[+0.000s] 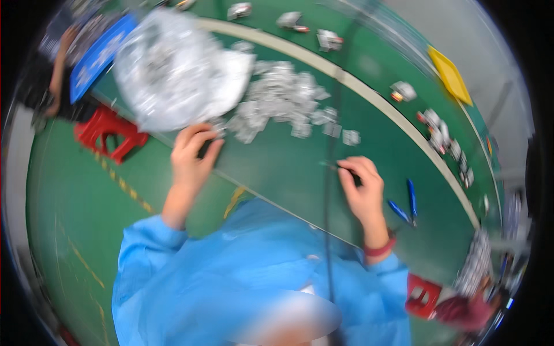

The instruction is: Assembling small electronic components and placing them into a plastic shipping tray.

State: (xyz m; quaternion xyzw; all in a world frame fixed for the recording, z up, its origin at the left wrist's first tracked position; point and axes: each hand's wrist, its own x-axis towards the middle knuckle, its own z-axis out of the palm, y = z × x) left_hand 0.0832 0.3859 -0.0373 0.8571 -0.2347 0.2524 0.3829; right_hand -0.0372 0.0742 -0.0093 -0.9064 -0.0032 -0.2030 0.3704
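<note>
We've got our L hand (191, 158), fingers curled, next to the pile of small grey pcs (280, 95) on the green desk (277, 170), by the clear plastic bag (167, 72). R hand's (366, 187) thumb & fingers bent close, btwn pile & blue pliers (412, 196). Too blurry; can't tell if either's gripping.

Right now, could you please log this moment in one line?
left hand: at small piece beside plastic bag, hold unclear; right hand: over table, grip unclear; pliers: on table, right of right hand; pile: pale pieces beside bag
</note>
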